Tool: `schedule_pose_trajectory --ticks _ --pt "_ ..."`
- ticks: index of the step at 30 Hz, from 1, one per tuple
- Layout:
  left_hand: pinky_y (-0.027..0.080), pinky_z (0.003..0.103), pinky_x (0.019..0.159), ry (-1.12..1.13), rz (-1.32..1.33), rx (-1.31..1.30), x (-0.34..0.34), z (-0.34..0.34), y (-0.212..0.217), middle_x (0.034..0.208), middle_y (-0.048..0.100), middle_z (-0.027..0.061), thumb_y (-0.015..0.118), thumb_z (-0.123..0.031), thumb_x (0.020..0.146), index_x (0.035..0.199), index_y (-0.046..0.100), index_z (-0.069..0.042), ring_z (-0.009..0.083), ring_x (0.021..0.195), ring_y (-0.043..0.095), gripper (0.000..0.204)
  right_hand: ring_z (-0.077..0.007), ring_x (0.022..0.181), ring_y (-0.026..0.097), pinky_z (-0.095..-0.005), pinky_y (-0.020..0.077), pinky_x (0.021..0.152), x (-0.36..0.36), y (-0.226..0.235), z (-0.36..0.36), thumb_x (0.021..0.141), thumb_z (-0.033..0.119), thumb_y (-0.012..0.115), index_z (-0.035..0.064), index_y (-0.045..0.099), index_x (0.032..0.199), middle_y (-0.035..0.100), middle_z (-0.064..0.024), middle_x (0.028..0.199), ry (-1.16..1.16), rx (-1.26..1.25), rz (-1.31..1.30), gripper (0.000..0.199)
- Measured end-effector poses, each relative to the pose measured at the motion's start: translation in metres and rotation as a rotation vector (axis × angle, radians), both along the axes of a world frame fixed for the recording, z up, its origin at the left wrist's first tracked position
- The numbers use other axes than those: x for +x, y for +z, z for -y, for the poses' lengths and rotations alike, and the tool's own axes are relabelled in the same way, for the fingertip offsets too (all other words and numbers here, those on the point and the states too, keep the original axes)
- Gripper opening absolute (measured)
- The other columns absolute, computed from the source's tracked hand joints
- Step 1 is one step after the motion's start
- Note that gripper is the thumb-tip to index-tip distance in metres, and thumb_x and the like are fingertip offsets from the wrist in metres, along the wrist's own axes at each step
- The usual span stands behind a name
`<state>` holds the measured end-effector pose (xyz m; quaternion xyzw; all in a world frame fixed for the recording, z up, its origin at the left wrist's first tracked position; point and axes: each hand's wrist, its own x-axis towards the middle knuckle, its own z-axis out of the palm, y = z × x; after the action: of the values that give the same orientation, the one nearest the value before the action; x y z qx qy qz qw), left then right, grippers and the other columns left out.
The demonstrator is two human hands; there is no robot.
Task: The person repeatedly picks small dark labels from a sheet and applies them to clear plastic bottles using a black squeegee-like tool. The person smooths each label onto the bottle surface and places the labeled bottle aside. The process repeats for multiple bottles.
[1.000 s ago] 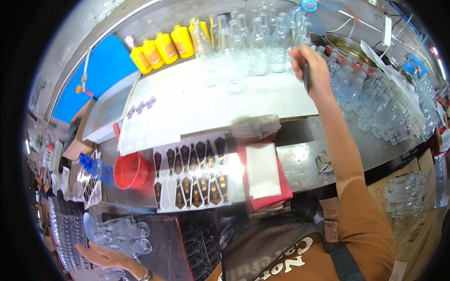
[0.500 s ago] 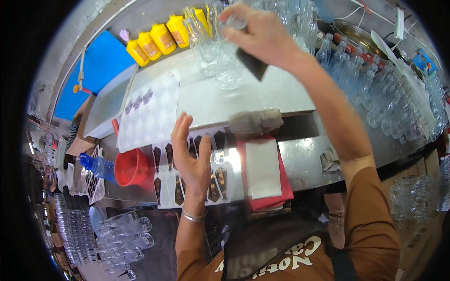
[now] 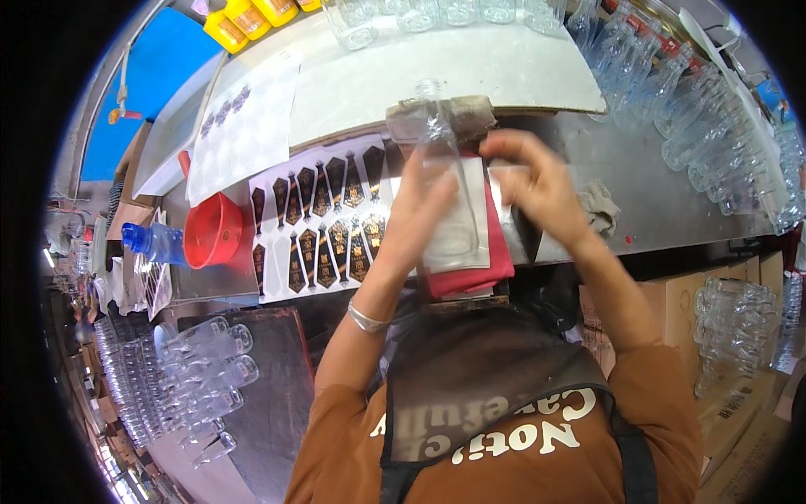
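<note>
I have the left hand [image 3: 420,206] grasping a clear glass bottle [image 3: 456,235], neck across a grey-brown block [image 3: 470,118]; the right hand's [image 3: 537,189] blurred grip I can't tell. Leftward lie gold-printed, black, pointed labels [image 3: 336,181].

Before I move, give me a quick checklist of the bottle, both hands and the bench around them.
1. Bottle over the white pad: ok; whether it rests on it, cannot tell.
2. Bottle neck pointing away from the person, over the grey block: ok.
3. Left hand at the bottle: ok; firmness of grip, cannot tell, blurred.
4. Right hand apart from the bottle: ok, it is to the right.
5. Black-patterned sheet flat on the bench: ok.
6. Both hands sharp in view: not ok.
</note>
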<state>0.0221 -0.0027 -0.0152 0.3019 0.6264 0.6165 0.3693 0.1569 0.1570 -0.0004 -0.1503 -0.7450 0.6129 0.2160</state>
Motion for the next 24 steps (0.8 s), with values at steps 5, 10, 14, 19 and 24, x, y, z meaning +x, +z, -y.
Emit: schedule_pose_trajectory --ticks 5,10,14,19,24 --pt "0.037 0.039 0.112 0.075 -0.138 -0.067 0.025 0.005 0.006 0.156 0.030 0.0293 0.056 -0.029 0.100 0.156 0.013 0.004 0.0368 0.143 0.037 0.077 -0.0160 0.081 0.062 -0.0294 0.0499 0.075 0.037 -0.024 0.050 0.093 0.019 0.067 -0.0060 0.040 0.146 0.062 -0.0181 0.125 0.031 0.160 0.152 0.064" --pt "0.025 0.047 0.118 0.100 -0.945 -0.093 0.026 -0.005 0.002 0.160 0.016 0.0322 0.065 -0.031 0.093 0.153 0.025 0.005 0.0449 0.150 0.014 0.080 -0.0234 0.103 0.064 -0.0347 0.0491 0.093 0.034 -0.025 0.040 0.092 0.023 0.065 -0.0109 0.041 0.143 0.064 -0.0260 0.123 0.147 -0.120 0.268 0.066" --pt "0.023 0.055 0.118 0.006 -1.196 -0.050 0.014 -0.014 0.006 0.160 0.024 0.0269 0.067 -0.030 0.091 0.147 0.039 0.007 0.0445 0.150 0.017 0.073 -0.0170 0.087 0.062 -0.0321 0.0511 0.082 0.034 -0.021 0.039 0.093 0.025 0.064 -0.0092 0.042 0.143 0.065 -0.0221 0.117 0.166 -0.172 0.323 0.064" --pt "0.027 0.057 0.116 -0.155 -1.105 0.018 0.026 0.020 0.001 0.154 0.040 0.0173 0.069 -0.031 0.089 0.144 0.047 0.001 0.0471 0.145 0.027 0.067 -0.0126 0.076 0.058 -0.0294 0.0505 0.071 0.030 -0.039 0.054 0.092 0.025 0.068 -0.0063 0.046 0.142 0.065 -0.0153 0.111 0.007 -0.003 0.129 0.063" --pt "0.037 0.049 0.112 0.007 -0.864 0.204 0.041 0.084 -0.013 0.139 0.056 0.0185 0.074 -0.021 0.086 0.136 0.056 -0.001 0.0438 0.136 0.045 0.056 -0.0101 0.076 0.058 -0.0266 0.0511 0.070 0.036 -0.029 0.053 0.093 0.015 0.067 -0.0026 0.045 0.145 0.065 -0.0120 0.119 0.066 -0.199 0.262 0.059"
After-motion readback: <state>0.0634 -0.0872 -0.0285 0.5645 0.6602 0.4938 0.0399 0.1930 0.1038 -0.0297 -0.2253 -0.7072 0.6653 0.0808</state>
